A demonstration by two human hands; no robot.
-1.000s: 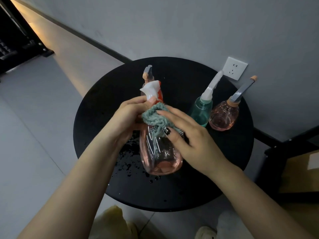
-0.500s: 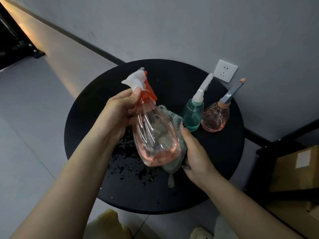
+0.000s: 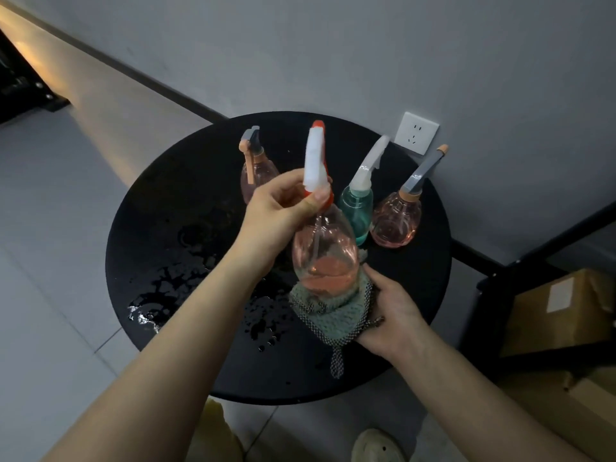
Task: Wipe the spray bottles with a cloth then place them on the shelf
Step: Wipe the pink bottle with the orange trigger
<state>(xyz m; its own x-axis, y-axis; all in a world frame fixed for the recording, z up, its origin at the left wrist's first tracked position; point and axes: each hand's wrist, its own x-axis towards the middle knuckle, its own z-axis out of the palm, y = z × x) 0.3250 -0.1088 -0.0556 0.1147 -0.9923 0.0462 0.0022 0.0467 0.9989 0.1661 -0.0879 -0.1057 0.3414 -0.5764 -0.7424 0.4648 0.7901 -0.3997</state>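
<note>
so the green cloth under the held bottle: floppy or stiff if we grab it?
Likely floppy: the cloth drapes round the base of the pink bottle in the right hand, a strip dangling below. Probably light. Possibly damp, since water lies on the table.

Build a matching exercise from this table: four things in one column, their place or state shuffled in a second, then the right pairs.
Things
1. teal spray bottle
2. pink bottle with white trigger
3. green cloth
4. wall socket

Places or states
A. cupped under a bottle's base by the right hand
B. fixed on the grey wall behind the round black table
C. standing on the table between two pink bottles
D. gripped at the neck by the left hand, lifted off the table

Pairs: 1-C, 2-D, 3-A, 4-B
</note>
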